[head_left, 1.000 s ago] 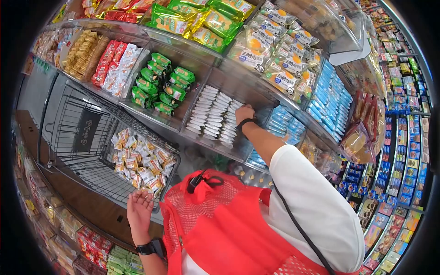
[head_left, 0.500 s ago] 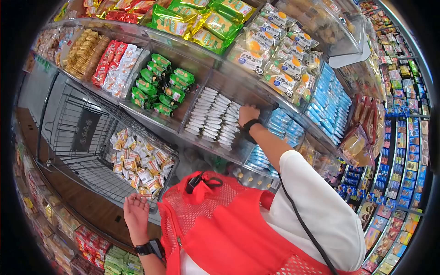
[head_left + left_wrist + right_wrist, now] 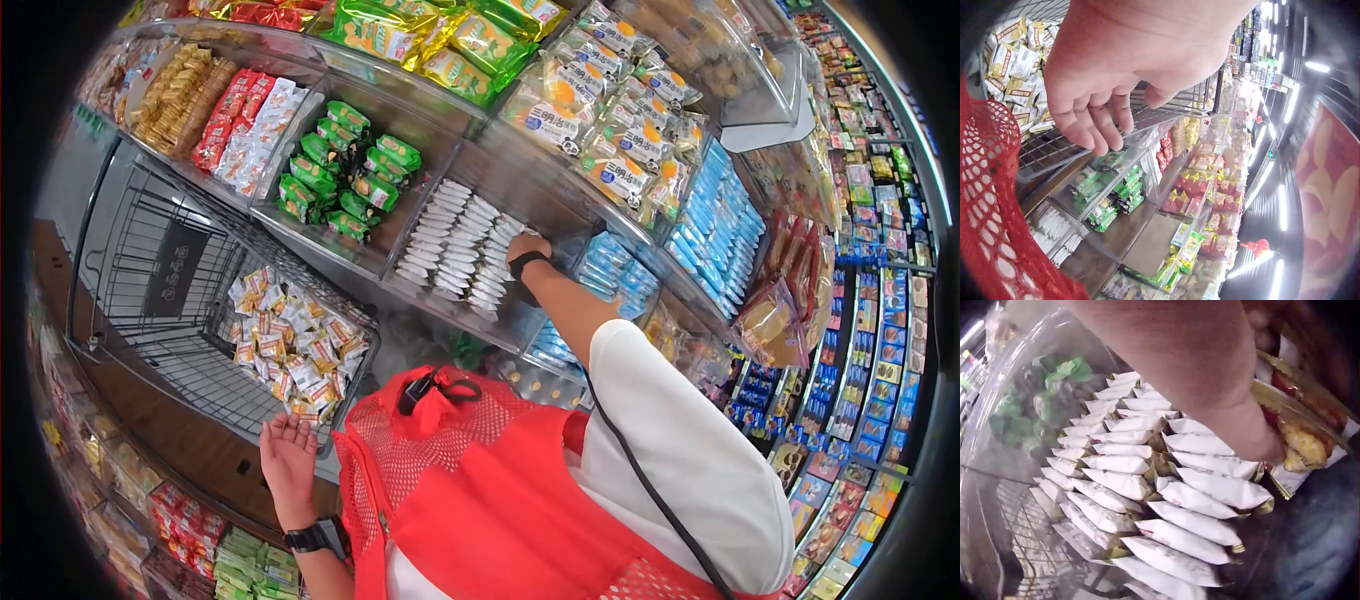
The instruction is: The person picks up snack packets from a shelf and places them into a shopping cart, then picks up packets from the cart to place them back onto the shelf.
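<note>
Left hand (image 3: 287,455) hangs open, fingers relaxed, just beside the wire cart (image 3: 150,340) of snack packets (image 3: 285,340). Farther off, right hand (image 3: 527,247) rests among white packets (image 3: 455,255) in a clear bin — its grip seems closed on one, though I cannot tell.

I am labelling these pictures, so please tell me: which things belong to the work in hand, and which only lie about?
In the work:
right hand, reaching into the bin
white snack packets in that bin
one printed packet at the fingers
left hand, open by the cart
cart holding yellow-white packets

Lying about:
green packets
blue packets
red packets
</note>
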`<state>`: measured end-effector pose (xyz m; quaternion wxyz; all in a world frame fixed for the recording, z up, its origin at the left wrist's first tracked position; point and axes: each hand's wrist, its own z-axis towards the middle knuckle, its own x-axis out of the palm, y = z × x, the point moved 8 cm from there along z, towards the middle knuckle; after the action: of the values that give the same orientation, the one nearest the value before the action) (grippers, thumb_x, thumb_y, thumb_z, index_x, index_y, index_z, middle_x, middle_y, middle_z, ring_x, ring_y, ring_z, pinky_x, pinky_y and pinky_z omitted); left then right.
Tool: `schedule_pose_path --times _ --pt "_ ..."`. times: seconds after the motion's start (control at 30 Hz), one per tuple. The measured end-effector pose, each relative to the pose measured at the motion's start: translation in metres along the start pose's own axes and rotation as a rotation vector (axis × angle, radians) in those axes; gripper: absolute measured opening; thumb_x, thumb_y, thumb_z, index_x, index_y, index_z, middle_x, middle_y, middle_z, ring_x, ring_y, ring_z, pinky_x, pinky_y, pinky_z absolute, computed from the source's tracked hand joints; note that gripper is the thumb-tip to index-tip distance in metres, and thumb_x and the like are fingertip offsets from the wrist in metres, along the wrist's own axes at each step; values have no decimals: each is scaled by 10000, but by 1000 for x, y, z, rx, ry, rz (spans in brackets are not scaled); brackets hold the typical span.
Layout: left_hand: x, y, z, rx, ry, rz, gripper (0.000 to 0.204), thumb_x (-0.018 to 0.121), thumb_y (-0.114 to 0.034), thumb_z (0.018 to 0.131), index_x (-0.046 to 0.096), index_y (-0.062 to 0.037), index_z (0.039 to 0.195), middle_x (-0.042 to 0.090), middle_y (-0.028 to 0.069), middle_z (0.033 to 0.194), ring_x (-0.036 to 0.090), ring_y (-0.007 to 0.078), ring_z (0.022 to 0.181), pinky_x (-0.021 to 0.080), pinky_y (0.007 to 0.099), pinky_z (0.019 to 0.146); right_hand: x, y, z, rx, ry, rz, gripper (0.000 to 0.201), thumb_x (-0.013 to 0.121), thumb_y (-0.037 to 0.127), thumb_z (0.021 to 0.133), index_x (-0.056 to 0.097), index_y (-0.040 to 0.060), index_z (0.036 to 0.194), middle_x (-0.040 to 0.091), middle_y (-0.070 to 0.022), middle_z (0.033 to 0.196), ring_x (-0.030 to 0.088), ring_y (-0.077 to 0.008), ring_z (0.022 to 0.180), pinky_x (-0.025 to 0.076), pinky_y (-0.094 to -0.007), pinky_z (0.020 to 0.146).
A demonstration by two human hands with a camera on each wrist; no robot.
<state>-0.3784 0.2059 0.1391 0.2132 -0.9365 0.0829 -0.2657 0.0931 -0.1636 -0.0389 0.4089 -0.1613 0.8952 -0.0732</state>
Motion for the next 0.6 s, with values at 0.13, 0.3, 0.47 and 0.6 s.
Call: schedule_pose_path --times 0.13,0.3,0.47,0.6 --pt "0 -2 -6 13 -36 -2 326 510 -422 1026 572 -117 1125 600 32 1102 566 193 990 473 352 869 -9 -16 -1 60 -79 208 316 600 220 924 714 77 1182 681 -131 1261 668 -306 1145 560 -423 896" --pt "-13 1 -8 34 -97 -42 318 517 -418 1021 574 -121 1123 595 30 1097 560 194 975 471 353 858 -2 -28 -23 163 -274 398 499 739 364 856 661 -14 1172 693 -213 1161 662 -367 1116 543 -435 927" --pt "-15 1 -1 17 -72 -87 304 535 -396 1017 593 -110 1102 620 30 1078 589 199 960 494 349 806 -50 -39 -45 144 -306 355 531 742 410 819 644 -5 1134 700 -205 1138 674 -392 1077 553 -477 889" --pt "-14 -3 5 29 -45 -59 302 511 -400 1025 587 -116 1093 610 20 1049 573 192 965 478 352 833 -95 -59 -61 39 -305 413 567 717 489 787 704 -32 1009 711 -251 1044 692 -383 1022 553 -468 846"
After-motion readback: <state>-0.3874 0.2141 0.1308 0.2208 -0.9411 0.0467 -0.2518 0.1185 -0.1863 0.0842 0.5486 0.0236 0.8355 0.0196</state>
